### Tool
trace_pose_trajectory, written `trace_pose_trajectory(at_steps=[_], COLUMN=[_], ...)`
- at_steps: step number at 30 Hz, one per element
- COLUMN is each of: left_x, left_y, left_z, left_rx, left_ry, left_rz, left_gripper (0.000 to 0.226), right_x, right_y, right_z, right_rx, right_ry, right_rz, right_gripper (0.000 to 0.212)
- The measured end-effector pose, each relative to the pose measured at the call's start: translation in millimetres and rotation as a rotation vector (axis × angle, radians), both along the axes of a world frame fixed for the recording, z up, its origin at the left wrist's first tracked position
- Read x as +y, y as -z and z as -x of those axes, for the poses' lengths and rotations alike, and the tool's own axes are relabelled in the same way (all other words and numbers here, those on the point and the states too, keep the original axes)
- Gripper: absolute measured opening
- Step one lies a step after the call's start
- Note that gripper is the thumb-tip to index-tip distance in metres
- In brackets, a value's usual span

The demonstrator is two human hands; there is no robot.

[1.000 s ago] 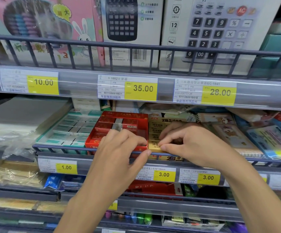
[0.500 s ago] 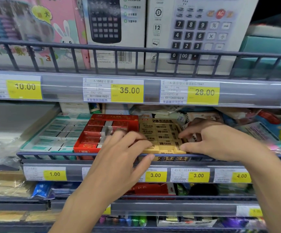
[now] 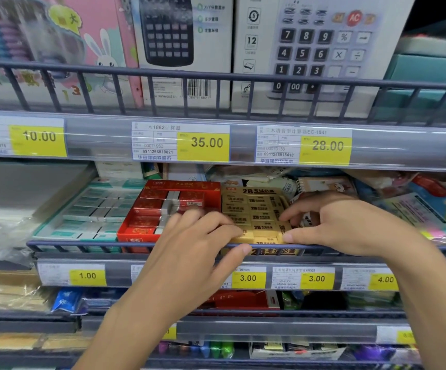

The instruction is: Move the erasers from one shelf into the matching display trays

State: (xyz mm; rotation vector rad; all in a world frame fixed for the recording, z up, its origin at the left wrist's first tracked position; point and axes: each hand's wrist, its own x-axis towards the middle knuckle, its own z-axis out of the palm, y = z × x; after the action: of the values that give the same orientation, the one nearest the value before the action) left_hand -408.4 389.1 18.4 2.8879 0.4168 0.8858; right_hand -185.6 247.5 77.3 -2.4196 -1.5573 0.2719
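Head camera view, looking at a shop shelf (image 3: 163,245) fronted by a dark wire rail. Three open trays of erasers sit side by side behind the rail. On the left is a teal tray (image 3: 88,209) of pale erasers. In the middle is a red tray (image 3: 149,209) of red-wrapped erasers, with a grey strip running down its centre. On the right, touching the red one, is a yellow tray (image 3: 251,206) packed with yellow erasers (image 3: 259,217) printed "2B".

Both hands are at the yellow tray's front end — one on each side. The left hand (image 3: 189,252) reaches up from below; its fingers are curled loosely over the seam between the red and yellow trays, the fingertips resting on the front left corner of the yellow tray, and its thumb lies along the rail beneath. Whether it has hold of an eraser cannot be told. The right hand (image 3: 344,225) comes in from the right, partly open; its thumb presses on the yellow tray's front right corner and its fingers spread along the tray's right edge. It has no eraser lifted out — the yellow erasers lie flat in rows between the two hands.

Below the rail, yellow price tags (image 3: 248,278) read 1.00, 3.00, 3.00 and 4.00. On the shelf above stand boxed calculators (image 3: 323,49).
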Motion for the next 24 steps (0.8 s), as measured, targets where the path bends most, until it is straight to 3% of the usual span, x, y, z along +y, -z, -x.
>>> trace_pose_trajectory(at_steps=[6,10,15,24], left_x=[12.5,31.7,48.4,51.1], left_y=[-28.2,-48.5,-55.5,-59.1], left_z=[-9.4,-23.5,-41.0,-48.2], left_rx=[0.103,0.311,0.6,0.662], left_ry=[0.001,0.074,0.121,0.165], left_rz=[0.067,0.111,0.108,0.131], left_gripper=[0.036,0.043,0.05,0.045], right_x=[-2.5,0.4,10.3,24.6], right_y=[0.2,-3.3,-0.3,-10.5], right_z=[2.9,4.8,15.5,22.9], right_rx=[0.003,0.006,-0.074,-0.021], right_ry=[0.023,0.091,0.121,0.183], right_rz=[0.006,-0.08,0.027,0.029], right_gripper=[0.038,0.047,0.045,0.039])
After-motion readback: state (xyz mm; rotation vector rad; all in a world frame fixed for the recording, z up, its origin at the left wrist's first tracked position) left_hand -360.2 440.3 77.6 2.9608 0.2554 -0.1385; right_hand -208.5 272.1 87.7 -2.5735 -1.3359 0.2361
